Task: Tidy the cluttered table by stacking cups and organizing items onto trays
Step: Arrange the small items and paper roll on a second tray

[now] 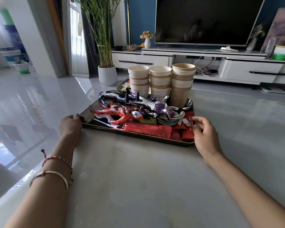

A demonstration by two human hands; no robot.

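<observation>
A dark tray (138,134) with a gold rim sits on the grey table (138,178). It holds toy figures (130,107), red packets (148,130), a coiled white cable (174,118) and three stacks of paper cups (160,81) at its far end. My left hand (71,124) grips the tray's left near corner with curled fingers. My right hand (203,130) holds the tray's right edge, fingers curled at the rim.
A second tray (122,85) peeks out behind the cup stacks. Beyond the table are a glossy tiled floor, a potted plant (106,74), and a white TV stand (204,63) with a television.
</observation>
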